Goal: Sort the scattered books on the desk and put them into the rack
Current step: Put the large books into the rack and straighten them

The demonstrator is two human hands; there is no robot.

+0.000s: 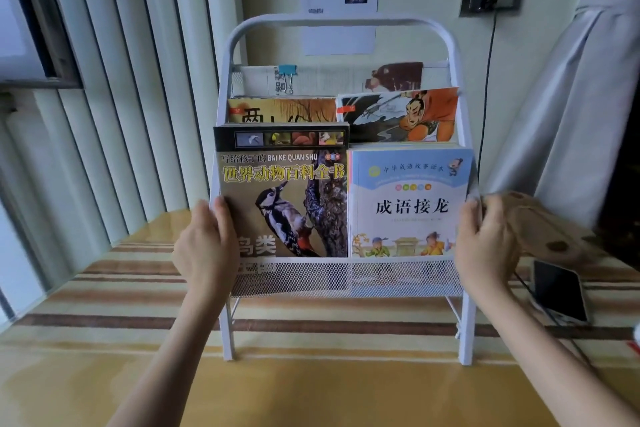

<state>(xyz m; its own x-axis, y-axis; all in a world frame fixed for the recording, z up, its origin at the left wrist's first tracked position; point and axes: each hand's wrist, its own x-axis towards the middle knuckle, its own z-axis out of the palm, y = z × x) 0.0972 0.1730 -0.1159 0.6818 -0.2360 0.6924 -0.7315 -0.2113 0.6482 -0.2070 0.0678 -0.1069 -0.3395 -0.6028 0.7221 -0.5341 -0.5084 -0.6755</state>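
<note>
Books [284, 198] all racked; my left hand [204, 246] and right hand [485, 246] grip the rack [346, 277] sides, steadying it on the tabletop [311, 392].

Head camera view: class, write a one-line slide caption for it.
Both hands, left hand and right hand, grip the sides of a white metal mesh book rack filled with picture books on a striped desk.

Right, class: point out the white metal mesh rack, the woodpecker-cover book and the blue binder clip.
white metal mesh rack [346, 276], head view, front mesh panel.
woodpecker-cover book [287, 204], head view, cover middle.
blue binder clip [287, 69], head view, blue body.
</note>
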